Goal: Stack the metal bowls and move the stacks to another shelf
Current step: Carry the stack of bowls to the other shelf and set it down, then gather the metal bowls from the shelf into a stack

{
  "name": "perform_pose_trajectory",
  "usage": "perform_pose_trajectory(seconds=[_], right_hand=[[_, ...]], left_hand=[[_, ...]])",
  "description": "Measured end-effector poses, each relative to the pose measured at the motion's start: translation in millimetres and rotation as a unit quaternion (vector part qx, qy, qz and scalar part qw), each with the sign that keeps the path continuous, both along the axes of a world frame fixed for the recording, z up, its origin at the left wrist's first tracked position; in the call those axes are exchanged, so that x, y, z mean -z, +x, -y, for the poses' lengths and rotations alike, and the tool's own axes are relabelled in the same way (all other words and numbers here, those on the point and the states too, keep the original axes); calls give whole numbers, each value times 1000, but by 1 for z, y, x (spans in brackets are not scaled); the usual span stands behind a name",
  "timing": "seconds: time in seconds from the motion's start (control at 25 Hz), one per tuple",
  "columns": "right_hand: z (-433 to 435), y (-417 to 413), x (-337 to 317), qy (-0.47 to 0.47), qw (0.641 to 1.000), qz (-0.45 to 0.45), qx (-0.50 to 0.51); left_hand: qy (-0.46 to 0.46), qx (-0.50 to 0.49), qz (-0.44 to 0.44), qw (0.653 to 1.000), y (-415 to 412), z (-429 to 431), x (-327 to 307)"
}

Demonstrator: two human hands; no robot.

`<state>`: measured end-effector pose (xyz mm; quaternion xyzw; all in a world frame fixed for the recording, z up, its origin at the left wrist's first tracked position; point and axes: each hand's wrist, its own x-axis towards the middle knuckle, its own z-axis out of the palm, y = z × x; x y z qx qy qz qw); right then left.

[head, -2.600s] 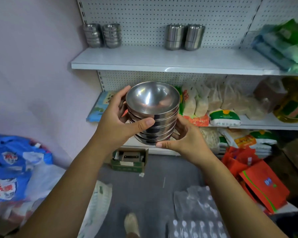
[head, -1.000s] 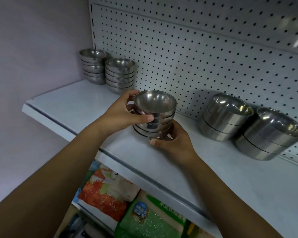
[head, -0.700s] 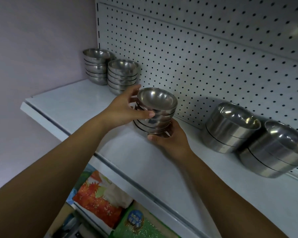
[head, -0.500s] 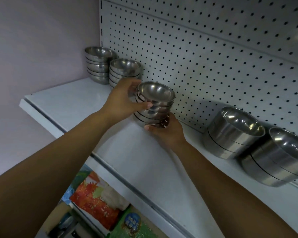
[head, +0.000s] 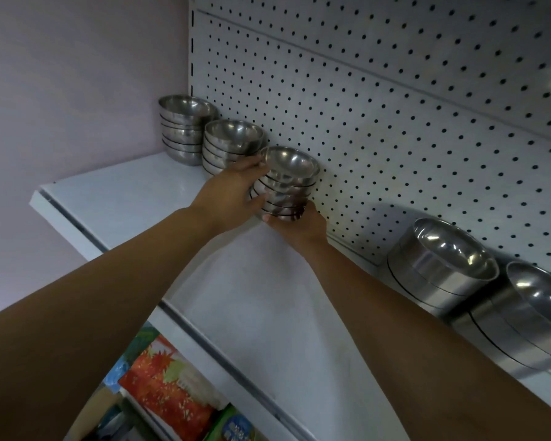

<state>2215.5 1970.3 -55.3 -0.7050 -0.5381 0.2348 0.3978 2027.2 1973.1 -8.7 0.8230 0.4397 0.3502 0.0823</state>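
A stack of several small metal bowls (head: 288,183) is at the back of the white top shelf (head: 255,300), close to the pegboard. My left hand (head: 233,192) grips its left side, fingers reaching round the rim. My right hand (head: 299,226) cups the stack from below and in front. Whether the stack's base touches the shelf is hidden by my right hand. Two more stacks of small bowls (head: 185,128) (head: 229,143) stand to its left in the corner.
Two stacks of larger metal bowls (head: 439,268) (head: 528,316) sit at the right against the pegboard (head: 395,100). A pink wall (head: 77,90) closes the left side. Packaged goods (head: 169,393) lie on the shelf below.
Both hands carried the stack up from waist height to the top shelf, then slid it back and left toward the pegboard, close beside the two corner stacks.
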Motion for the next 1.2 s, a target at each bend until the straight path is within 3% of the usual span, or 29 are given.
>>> perform_pose_trajectory(seconds=[0.2, 0.4, 0.56, 0.68, 0.8, 1.0, 1.2], right_hand=[[-9, -1, 2, -10, 1000, 6, 6], [11, -15, -1, -49, 998, -14, 31], [82, -38, -3, -100, 992, 50, -50], [146, -64, -10, -46, 985, 113, -119], [202, -103, -12, 37, 975, 97, -198], [269, -192, 21, 24, 928, 109, -355], [326, -283, 67, -43, 844, 139, -516]], left_hand=[[-9, -9, -67, 998, -4, 1, 2], [-16, -21, -58, 998, -28, 31, 0], [-54, -99, -35, 993, -69, 94, 22], [-70, -147, 7, 987, -105, 164, 45], [-76, -199, 52, 976, -146, 242, 70], [-116, -366, 68, 921, -219, 378, 109], [-174, -519, 68, 834, -274, 513, 134]])
